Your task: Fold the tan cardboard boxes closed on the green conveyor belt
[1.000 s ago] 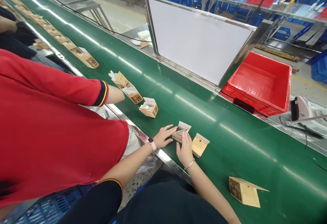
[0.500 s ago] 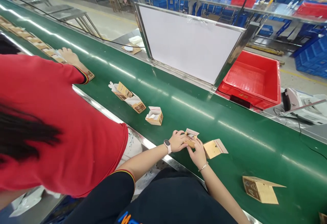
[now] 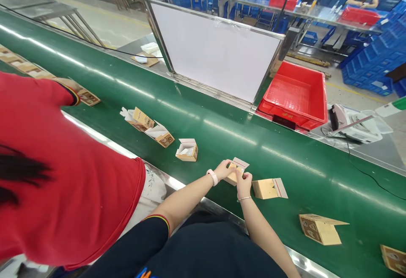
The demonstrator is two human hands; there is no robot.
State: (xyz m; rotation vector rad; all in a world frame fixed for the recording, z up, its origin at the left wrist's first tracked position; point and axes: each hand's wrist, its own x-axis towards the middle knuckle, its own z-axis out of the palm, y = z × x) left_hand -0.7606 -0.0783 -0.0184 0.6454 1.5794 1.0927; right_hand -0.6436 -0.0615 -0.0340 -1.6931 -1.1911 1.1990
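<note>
A small tan cardboard box (image 3: 231, 179) sits on the green conveyor belt (image 3: 218, 142) in front of me, its pale flap with a red strip standing up at the far side. My left hand (image 3: 223, 170) has its fingers closed on the box's left part. At the right part, my right hand (image 3: 244, 184) pinches the box near the base of that flap. Just right of my right hand lies another box (image 3: 264, 188) with a similar flap sticking out. An open box (image 3: 187, 150) with something white inside stands to the left.
Two open boxes (image 3: 147, 126) lie farther left on the belt. To the right are a box with a raised lid (image 3: 320, 229) and another box (image 3: 393, 259) at the frame edge. A co-worker in red (image 3: 79, 185) stands at my left. Beyond the belt are a white board (image 3: 215, 49) and a red bin (image 3: 294, 96).
My fingers have shifted from lying over the box top to pinching near its flap, leaving more of the top visible. The co-worker's arm has drawn back left. My view has turned slightly right.
</note>
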